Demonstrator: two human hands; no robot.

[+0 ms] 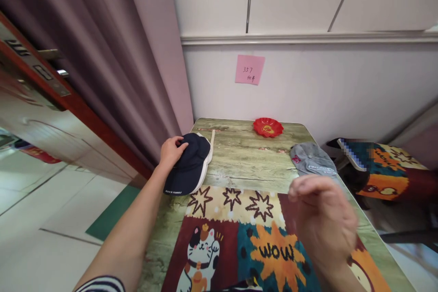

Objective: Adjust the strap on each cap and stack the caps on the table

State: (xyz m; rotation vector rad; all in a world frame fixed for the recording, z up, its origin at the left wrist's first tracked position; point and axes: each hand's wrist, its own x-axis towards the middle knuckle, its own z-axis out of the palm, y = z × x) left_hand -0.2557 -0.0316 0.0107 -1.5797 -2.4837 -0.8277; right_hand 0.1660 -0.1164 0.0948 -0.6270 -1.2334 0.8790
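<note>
My left hand (172,151) is at the left edge of the table, with its thumb and fingers closed on the crown of a navy baseball cap (191,157). White lettering runs along the cap's brim. Under it lies a white cap (207,166), showing only along the right side, with a pale strap sticking up. My right hand (323,219) hovers over the right part of the table, its fingers curled and blurred, and I see nothing held. Just beyond it, a grey baseball cap (313,159) with white lettering rests at the table's right edge.
A red scalloped dish (268,127) stands at the back of the wood-patterned table (236,159). A colourful printed mat (222,223) covers the front. A pink note (250,70) is stuck on the wall behind. Curtain and door flank the left; a patterned stool (390,171) is at right.
</note>
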